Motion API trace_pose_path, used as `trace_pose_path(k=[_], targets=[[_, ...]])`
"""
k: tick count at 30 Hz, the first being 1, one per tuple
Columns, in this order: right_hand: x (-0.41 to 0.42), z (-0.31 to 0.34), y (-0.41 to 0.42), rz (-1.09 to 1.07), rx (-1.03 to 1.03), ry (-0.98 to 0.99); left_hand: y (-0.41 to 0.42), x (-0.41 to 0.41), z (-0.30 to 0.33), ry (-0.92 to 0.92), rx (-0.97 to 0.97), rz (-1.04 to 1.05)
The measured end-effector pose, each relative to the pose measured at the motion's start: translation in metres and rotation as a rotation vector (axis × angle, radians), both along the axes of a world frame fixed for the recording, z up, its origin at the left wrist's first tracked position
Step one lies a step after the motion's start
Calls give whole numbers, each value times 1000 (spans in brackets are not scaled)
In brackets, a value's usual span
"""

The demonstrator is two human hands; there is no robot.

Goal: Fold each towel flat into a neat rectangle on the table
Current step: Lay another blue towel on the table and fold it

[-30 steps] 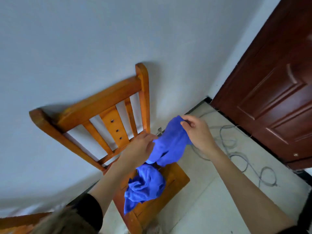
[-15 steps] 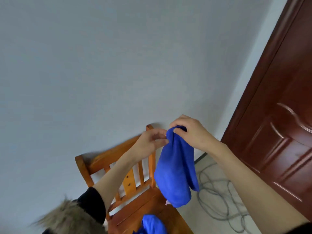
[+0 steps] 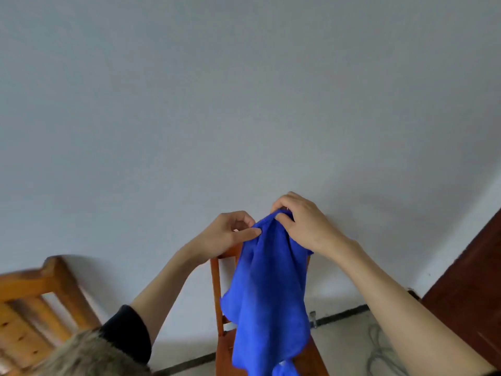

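Blue towel (image 3: 267,289): soft, fuzzy cloth. Chair (image 3: 217,291): glossy varnished wood. Wall (image 3: 217,104): smooth, matt.

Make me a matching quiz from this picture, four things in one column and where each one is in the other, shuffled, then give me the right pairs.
Things:
1. towel
2. left hand
3. door
4. chair

Places or states:
A. at the right edge, dark brown
B. hanging from both hands
C. behind the hanging cloth, against the wall
D. pinching the cloth's top edge, beside the right hand

Pairs: 1-B, 2-D, 3-A, 4-C
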State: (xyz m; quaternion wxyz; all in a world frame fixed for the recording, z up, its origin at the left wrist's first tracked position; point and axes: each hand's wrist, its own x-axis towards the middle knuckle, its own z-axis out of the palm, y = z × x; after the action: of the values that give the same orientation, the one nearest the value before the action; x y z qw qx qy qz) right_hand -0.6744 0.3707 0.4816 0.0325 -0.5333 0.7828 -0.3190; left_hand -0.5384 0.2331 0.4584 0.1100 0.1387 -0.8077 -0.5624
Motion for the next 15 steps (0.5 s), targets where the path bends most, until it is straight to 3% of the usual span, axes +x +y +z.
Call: trace_pose_path(k=[5, 15], targets=[[63, -6, -51, 168, 32, 22, -35, 93, 1, -36, -48, 154], [266, 2, -144, 453, 93, 29, -66, 354, 17, -90, -374, 647]])
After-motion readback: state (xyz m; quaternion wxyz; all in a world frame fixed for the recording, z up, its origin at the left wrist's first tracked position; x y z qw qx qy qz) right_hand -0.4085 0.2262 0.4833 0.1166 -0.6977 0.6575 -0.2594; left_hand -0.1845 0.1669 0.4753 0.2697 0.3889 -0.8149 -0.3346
